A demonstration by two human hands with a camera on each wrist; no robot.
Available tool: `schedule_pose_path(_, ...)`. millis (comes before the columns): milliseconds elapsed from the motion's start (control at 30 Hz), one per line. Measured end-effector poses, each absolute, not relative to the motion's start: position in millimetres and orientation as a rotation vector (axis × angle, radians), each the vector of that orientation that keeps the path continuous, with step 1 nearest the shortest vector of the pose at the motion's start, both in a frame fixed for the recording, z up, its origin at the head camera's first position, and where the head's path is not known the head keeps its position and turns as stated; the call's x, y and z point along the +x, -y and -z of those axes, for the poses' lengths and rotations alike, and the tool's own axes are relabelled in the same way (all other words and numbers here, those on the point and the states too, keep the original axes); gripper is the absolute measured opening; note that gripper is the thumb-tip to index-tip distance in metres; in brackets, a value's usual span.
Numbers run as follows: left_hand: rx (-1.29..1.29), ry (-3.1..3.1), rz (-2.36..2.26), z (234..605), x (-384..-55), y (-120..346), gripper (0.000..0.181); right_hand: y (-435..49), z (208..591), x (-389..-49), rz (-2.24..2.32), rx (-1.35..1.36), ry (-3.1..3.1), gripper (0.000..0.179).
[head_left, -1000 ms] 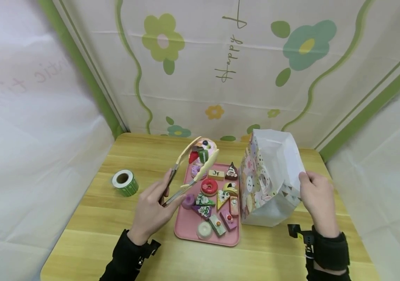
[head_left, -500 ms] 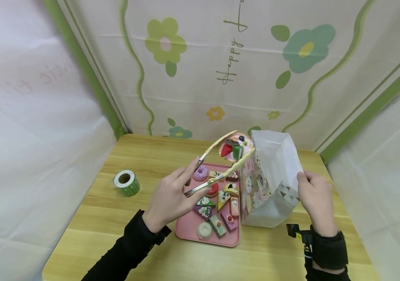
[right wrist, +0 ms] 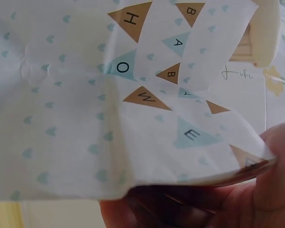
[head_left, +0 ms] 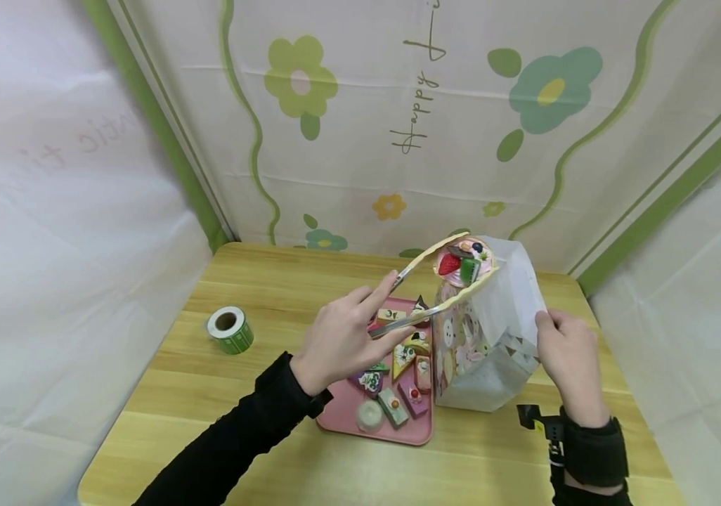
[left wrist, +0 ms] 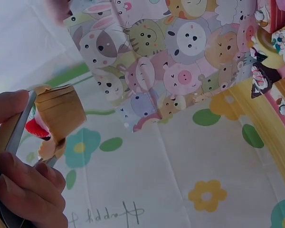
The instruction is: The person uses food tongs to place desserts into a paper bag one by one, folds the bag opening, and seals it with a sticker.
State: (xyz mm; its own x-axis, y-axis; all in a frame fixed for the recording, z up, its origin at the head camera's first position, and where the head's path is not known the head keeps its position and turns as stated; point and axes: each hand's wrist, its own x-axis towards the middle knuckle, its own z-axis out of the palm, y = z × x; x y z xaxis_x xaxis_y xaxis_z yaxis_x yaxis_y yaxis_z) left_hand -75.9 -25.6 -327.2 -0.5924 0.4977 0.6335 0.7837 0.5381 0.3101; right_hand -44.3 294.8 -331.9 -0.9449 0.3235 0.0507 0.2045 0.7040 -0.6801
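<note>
My left hand grips a pair of tongs with cream-coloured tips. Pinched between those tips is a toy cupcake, topped with pink cream, a strawberry and other fruit; its tan cup shows in the left wrist view. The cupcake overlaps the mouth of a standing paper bag printed with cartoon animals. On the bag's right side, my right hand pinches the rim, and the mouth gapes. The right wrist view has the bag's pale side with lettered pennants, thumb and fingers at its edge.
Left of the bag lies a pink tray holding several toy cakes, partly hidden under my left hand. A roll of green labels stands at the table's left. A flowered cloth hangs behind the table.
My left hand has carried the tongs and cupcake rightward, from over the tray's far end to the bag's mouth. The right hand and bag have stayed nearly still.
</note>
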Motion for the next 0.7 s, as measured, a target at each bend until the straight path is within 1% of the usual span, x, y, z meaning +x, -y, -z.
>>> schedule_pose_path(167,-1.072,2.335,0.783,324,-80,13,0.075,-294,331,-44,-1.077,-0.436,2.748,0.054)
schedule_pose_path(533,-1.099,2.437,0.721,316,-87,-17,0.071,-293,330,-45,-1.069,-0.438,2.736,0.053)
schedule_pose_path(700,-1.121,2.491,0.667,314,-88,-26,0.071,-293,330,-45,-1.057,-0.421,2.739,0.052)
